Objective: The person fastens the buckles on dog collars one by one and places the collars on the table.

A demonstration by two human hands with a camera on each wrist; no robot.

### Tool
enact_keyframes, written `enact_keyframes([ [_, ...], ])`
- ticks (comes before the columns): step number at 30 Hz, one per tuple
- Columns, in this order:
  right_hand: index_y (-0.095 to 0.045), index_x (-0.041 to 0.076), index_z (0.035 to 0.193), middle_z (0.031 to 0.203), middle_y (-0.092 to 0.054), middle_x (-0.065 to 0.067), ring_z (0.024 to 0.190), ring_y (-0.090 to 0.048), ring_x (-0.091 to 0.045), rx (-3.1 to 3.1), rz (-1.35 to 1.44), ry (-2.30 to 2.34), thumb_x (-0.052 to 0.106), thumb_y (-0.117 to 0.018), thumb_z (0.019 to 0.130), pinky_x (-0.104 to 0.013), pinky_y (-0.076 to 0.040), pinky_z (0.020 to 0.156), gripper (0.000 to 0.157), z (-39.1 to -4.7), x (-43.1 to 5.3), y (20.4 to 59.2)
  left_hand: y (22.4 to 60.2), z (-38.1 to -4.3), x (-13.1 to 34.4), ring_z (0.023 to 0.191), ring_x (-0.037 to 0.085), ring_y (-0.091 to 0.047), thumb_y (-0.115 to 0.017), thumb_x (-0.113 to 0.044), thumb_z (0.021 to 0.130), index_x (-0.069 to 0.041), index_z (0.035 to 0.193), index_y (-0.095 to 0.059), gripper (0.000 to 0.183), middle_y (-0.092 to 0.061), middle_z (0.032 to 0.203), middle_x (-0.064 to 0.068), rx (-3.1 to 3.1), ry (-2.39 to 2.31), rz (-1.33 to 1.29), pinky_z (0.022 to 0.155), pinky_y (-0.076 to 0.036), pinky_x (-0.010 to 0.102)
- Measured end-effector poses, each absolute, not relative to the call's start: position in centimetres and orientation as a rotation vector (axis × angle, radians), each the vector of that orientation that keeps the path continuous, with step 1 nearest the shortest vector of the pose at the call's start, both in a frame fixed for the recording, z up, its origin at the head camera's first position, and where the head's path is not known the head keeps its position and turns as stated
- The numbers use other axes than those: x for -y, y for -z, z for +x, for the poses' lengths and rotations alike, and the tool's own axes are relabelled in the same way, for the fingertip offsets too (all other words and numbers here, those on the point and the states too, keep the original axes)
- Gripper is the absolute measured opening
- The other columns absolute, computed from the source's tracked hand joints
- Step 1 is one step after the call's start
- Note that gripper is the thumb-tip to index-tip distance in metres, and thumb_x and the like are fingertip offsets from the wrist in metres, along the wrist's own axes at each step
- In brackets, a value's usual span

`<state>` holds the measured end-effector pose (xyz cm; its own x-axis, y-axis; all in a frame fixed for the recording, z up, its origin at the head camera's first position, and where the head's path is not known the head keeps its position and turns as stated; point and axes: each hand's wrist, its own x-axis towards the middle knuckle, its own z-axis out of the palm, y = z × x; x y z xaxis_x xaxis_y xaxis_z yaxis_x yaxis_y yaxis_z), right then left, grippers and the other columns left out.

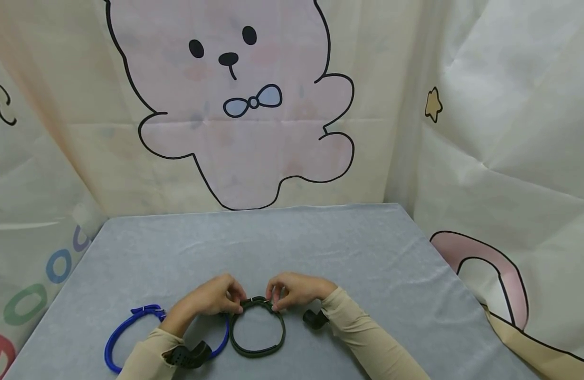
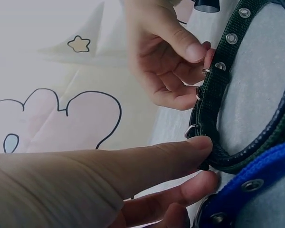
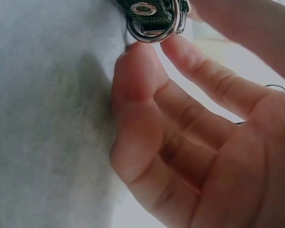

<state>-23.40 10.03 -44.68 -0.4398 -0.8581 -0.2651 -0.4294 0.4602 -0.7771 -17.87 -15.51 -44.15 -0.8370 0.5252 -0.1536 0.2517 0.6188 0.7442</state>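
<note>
A dark green collar [image 1: 256, 353], with metal eyelets and a buckle, lies on the table in a closed loop. At its far left my left hand [image 1: 219, 294] pinches the strap between thumb and finger. My right hand [image 1: 295, 290] pinches the same collar just right of there, its fingertips at the metal fittings. The left wrist view shows a row of eyelets [image 2: 232, 38] along the strap near the right hand. In the right wrist view a metal D-ring [image 3: 152, 35] hangs at the fingertips. A blue collar [image 1: 110, 345] lies beside the green one, partly hidden under my left forearm.
A grey cloth covers the table [image 1: 358, 253]. Behind it hangs a curtain [image 1: 273, 137] with a bear drawing, and printed sheets stand to both sides. A black wrist device [image 1: 189, 357] is on my left sleeve, another [image 1: 314, 319] at the right.
</note>
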Motion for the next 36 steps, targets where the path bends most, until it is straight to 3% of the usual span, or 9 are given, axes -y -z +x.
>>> enact_keyframes([
  [8, -0.068, 0.012, 0.106, 0.083, -0.069, -0.009, 0.063, -0.061, -0.019, -2.096, -1.011, 0.854, 0.021, -0.066, 0.099, -0.021, -0.047, 0.057, 0.010, -23.6, -10.4, 45.0, 44.1, -18.3, 15.9, 0.078, 0.004, -0.062, -0.077, -0.014, 0.088, -0.007, 0.091, -0.078, 0.007, -0.075, 0.085, -0.002, -2.521, -1.047, 0.693, 0.067, -0.049, 0.022],
  [25, -0.062, 0.007, 0.126, 0.099, -0.070, -0.009, 0.075, -0.070, -0.025, -2.198, -1.010, 0.958, 0.023, -0.061, 0.103, -0.026, -0.054, 0.063, 0.028, -24.4, -10.3, 44.3, 43.0, -18.2, 16.7, 0.080, 0.011, -0.062, -0.062, -0.026, 0.102, -0.005, 0.110, -0.075, 0.027, -0.075, 0.093, 0.004, -2.703, -1.130, 0.541, 0.067, -0.049, 0.027],
  [32, -0.062, 0.004, 0.127, 0.104, -0.071, -0.008, 0.083, -0.069, -0.025, -2.300, -1.039, 0.995, 0.023, -0.060, 0.103, -0.025, -0.053, 0.069, 0.031, -24.8, -10.8, 43.7, 42.8, -18.6, 16.3, 0.077, 0.022, -0.067, -0.062, -0.024, 0.102, -0.002, 0.117, -0.072, 0.028, -0.075, 0.099, 0.013, -2.741, -1.317, 0.439, 0.064, -0.051, 0.026],
  [36, -0.062, 0.004, 0.128, 0.109, -0.070, -0.009, 0.085, -0.069, -0.023, -2.360, -1.026, 1.033, 0.024, -0.059, 0.104, -0.025, -0.052, 0.071, 0.031, -24.8, -11.1, 43.2, 42.9, -18.8, 16.2, 0.078, 0.027, -0.068, -0.062, -0.020, 0.102, -0.006, 0.115, -0.073, 0.022, -0.075, 0.096, 0.011, -2.813, -1.376, 0.438, 0.064, -0.051, 0.025],
])
